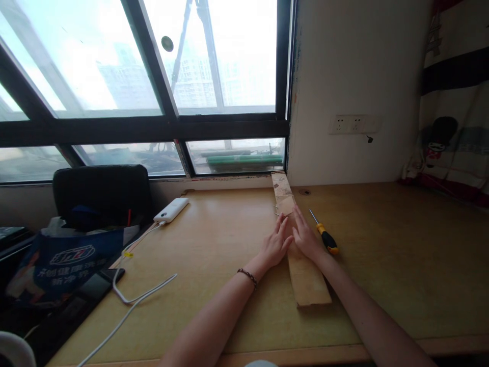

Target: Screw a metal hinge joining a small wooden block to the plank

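Observation:
A long wooden board (307, 278) lies lengthwise on the table, its far end close to the window wall. On it, just past my fingertips, rests a small pale tan square piece (285, 205); I cannot tell what it is made of. Thin screws or nails (276, 207) show at its left edge. My left hand (275, 243) lies on the left side of the board with its fingers apart. Stretched along the right side of the board is my right hand (304, 237), its fingertips beside the tan piece. A screwdriver (326, 238) with a yellow and black handle lies right of my right hand.
On the table's left part are a white power bank (171, 209) and its white cable (147, 294). A dark chair (101, 191) and a blue bag (72, 260) stand beyond the left edge. Behind the table are the window and a wall socket (348, 124); a curtain (454, 117) hangs at right.

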A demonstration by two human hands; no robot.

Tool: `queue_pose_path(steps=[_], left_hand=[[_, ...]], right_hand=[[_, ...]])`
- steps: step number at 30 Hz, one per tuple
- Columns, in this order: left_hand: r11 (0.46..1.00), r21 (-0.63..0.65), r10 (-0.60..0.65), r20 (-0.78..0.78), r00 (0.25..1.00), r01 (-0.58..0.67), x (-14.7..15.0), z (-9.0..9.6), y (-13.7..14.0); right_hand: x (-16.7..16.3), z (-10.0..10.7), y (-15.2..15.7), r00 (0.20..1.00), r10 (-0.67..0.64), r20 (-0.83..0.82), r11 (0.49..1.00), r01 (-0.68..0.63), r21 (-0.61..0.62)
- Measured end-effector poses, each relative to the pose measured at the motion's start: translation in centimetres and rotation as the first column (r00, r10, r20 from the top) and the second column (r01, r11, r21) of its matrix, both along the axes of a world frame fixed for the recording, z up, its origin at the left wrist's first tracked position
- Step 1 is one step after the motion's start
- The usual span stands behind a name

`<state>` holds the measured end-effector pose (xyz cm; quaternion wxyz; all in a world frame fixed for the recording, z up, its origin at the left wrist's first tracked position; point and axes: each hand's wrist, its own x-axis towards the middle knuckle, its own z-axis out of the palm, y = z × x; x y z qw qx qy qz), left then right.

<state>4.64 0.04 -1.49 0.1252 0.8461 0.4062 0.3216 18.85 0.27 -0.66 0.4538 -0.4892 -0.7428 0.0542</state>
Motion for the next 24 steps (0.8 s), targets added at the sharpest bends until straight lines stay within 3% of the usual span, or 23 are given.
queue_pose_path(steps=[4,7,10,14,18,21,24], left_hand=[[0.999,-0.046,0.01,0.137,0.99,-0.004,-0.1,0.1,0.1],[0.997,-0.072,-0.002,0.272,0.962,0.022,-0.1,0.2,0.1],[0.985,-0.173,0.056,0.456,0.888,0.027,0.0,0.0,0.1],[0.924,-0.364,0.172,0.672,0.72,0.119,0.2,-0.2,0.4],[0.839,-0.482,0.314,0.808,0.499,0.251,0.2,-0.2,1.4],[0.772,-0.549,0.443,0.826,0.349,0.321,-0.2,-0.4,2.2],[0.725,-0.566,0.532,0.822,0.202,0.393,-0.8,-0.7,3.0]], right_hand=[[0.0,0.6,-0.6,0.981,0.194,-0.006,0.981,-0.194,0.003],[-0.1,0.8,-0.9,0.974,0.223,-0.049,0.975,-0.223,-0.009],[-0.2,1.0,-1.2,0.976,0.206,-0.069,0.978,-0.207,-0.014],[0.2,0.4,-0.7,0.99,-0.003,-0.144,1.0,0.003,0.001],[1.3,-1.2,0.7,0.931,-0.297,-0.21,0.95,0.266,-0.165],[1.8,-1.8,1.4,0.886,-0.392,-0.249,0.881,0.284,-0.378],[1.9,-1.5,1.2,0.856,-0.395,-0.334,0.82,0.164,-0.549]])
